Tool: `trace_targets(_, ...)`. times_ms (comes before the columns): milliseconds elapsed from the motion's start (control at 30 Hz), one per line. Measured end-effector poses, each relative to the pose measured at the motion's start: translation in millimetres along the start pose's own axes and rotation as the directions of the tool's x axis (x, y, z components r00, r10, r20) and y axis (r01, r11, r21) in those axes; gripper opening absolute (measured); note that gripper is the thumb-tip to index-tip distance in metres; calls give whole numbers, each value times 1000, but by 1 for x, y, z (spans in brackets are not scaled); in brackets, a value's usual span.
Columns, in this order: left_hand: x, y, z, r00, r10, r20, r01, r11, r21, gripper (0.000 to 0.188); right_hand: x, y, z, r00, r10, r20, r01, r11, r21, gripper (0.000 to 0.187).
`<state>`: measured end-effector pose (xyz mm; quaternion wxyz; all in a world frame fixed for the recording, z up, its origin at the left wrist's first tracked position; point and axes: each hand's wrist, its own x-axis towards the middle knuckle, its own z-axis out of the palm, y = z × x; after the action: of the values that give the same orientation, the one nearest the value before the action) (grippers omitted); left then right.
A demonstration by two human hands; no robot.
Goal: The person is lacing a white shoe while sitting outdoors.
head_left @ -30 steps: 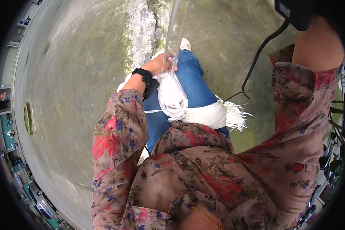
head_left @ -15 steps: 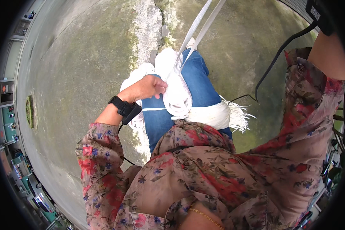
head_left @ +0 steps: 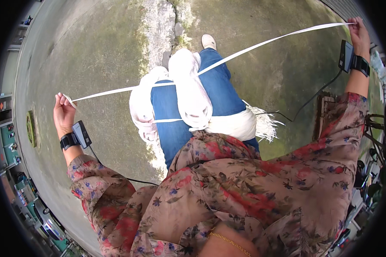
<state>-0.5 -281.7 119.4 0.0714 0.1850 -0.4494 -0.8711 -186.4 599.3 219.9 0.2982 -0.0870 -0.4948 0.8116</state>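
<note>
A flat white strip (head_left: pixel 263 45) stretches across my lap between my two raised hands. At the far left, my left hand (head_left: pixel 64 113) pinches one end, with a short piece curling at the fingers. My right hand (head_left: pixel 359 36), high at the far right, grips the other end with closed fingers. The strip crosses my blue jeans and disappears behind a plump white cloth roll (head_left: pixel 188 85) lying between my thighs. Another white roll (head_left: pixel 142 103) hangs over my left thigh; whether the strip runs over or under it, I cannot tell.
A white cloth bundle (head_left: pixel 233 125) lies across my right thigh, its fringe (head_left: pixel 268 124) hanging beside it. A second thin strip (head_left: pixel 168 121) crosses my left thigh. Black cables run from the wrist devices. Below is stained concrete (head_left: pixel 94 55); plants and a parked car stand at the edges.
My left hand has left the middle roll and moved out to the left with a strip end. My right hand has come into view. The strip now spreads sideways instead of rising as two strands.
</note>
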Motion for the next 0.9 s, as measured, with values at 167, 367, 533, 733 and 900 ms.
trace_targets(167,-4,27,-90,867,134,-480,-81,988,129,23,-112,106,-22,977,198,80,-115,805,-582,33)
trace_targets(367,-5,-134,56,972,-134,-193,199,904,379,21,-315,214,55,418,693,587,-25,655,-755,21)
trace_targets(533,-49,-234,141,884,-467,15,377,731,569,17,-377,260,78,330,487,809,579,572,-581,18)
trace_targets(733,-58,-257,146,859,-491,144,199,580,789,18,-385,270,90,412,483,773,689,391,-611,16)
trace_targets(900,-68,-261,146,898,-407,167,138,620,772,20,-384,270,97,343,497,797,774,331,-540,10)
